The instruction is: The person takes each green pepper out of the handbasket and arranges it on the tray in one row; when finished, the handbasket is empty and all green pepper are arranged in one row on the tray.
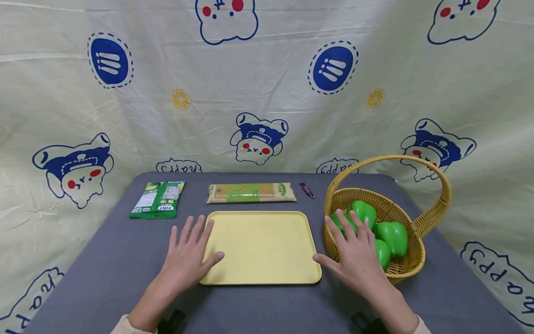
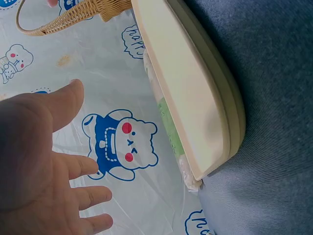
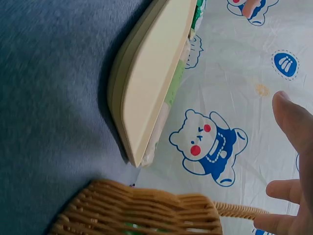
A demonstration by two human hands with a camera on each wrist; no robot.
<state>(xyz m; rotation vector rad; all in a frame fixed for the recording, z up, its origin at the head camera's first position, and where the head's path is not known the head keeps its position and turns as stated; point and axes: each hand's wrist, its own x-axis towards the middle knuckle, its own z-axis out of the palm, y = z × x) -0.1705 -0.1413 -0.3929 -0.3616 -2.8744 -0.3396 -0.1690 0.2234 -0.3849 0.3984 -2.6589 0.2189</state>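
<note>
Yellow tray [image 1: 258, 248] lies flat around the middle of the desk [image 1: 96, 278], its long sides running along with the desk's far edge and its right side just beside a woven basket [image 1: 419, 260]. The left hand [image 1: 185, 257] hovers by the tray's left edge, fingers straight and fanned apart, thumb pointing inward over the rim; the left wrist view shows it apart from the tray, with nothing in its grasp. The right hand [image 1: 359, 260] is spread the same way, fingers extended and empty, thumb pointing toward the tray's right edge. In the head view it covers part of the basket and of the green peppers [image 1: 391, 237] inside, four of which can be made out. The basket stands toward the desk's right edge, its arched handle [image 1: 446, 195] rising on the side of the far right corner.

Near the desk's far left corner lies a green snack packet [image 1: 158, 200]. A long packet with a green label [image 1: 252, 193] lies near the far edge, just beyond the tray, and a small purple sweet [image 1: 307, 190] sits between that packet and the basket. Behind the desk hangs a pale curtain [image 1: 283, 93] printed with blue-clad cartoon bears and orange slices
</note>
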